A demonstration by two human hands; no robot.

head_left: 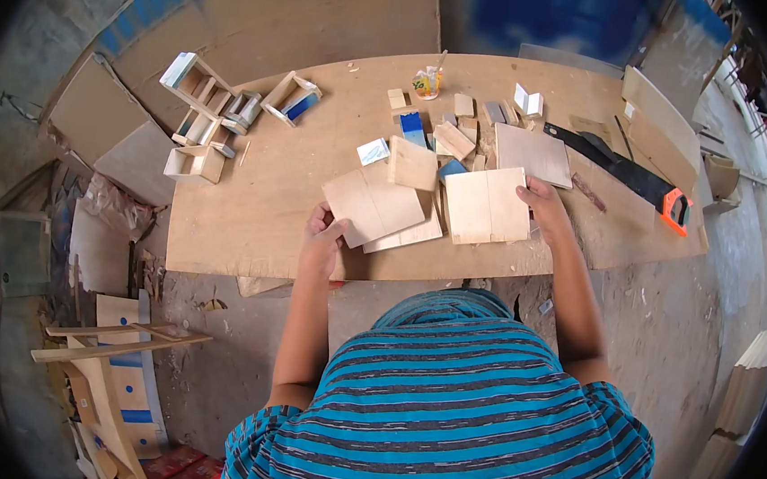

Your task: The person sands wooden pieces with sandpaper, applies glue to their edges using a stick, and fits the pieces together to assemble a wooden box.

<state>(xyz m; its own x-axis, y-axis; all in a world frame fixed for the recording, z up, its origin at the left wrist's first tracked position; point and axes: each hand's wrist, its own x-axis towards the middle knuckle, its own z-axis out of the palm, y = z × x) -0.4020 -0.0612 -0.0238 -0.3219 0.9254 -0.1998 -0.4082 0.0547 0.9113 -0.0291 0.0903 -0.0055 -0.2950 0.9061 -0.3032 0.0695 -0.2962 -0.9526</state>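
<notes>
My left hand (323,237) grips the lower left edge of a pale wooden panel (374,204) marked with a line. Another light panel (411,237) lies partly under it on the table. My right hand (541,201) pinches the right edge of a second lined panel (487,206), tilted toward me. Between the two, a smaller wooden block (413,163) overlaps the left panel's top edge. Behind the right panel lies another flat board (534,155). My fingertips behind both held panels are hidden.
Small wood blocks (453,141) and a cup (426,83) stand mid-table (259,221). A handsaw (623,173) with an orange handle lies right. Small wooden boxes (195,163) sit at the left. Boards (663,126) lean at the back right.
</notes>
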